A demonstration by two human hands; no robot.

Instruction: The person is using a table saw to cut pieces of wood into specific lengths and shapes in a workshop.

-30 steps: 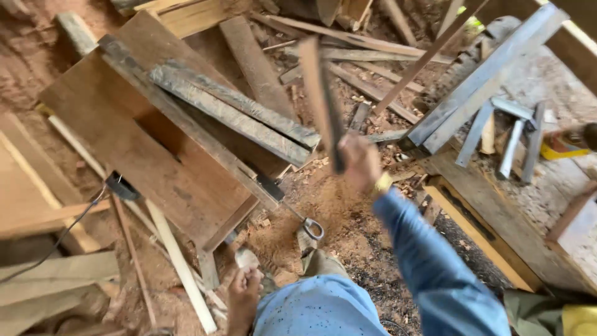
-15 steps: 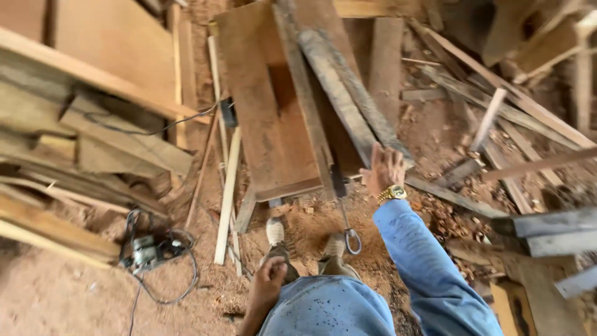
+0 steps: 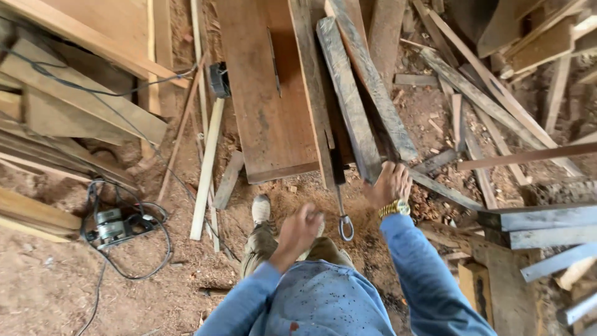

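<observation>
From the head view, your right hand (image 3: 390, 184) grips, fingers curled, the near end of one of two weathered grey planks (image 3: 348, 93), which run toward twelve o'clock across one broad brown board (image 3: 264, 106). Your left hand (image 3: 300, 229) hangs loosely curled, empty, above your one visible shoe (image 3: 261, 209). One metal clamp handle (image 3: 344, 221) dangles between both hands. One power tool (image 3: 112, 225) lies at nine o'clock on sawdust.
</observation>
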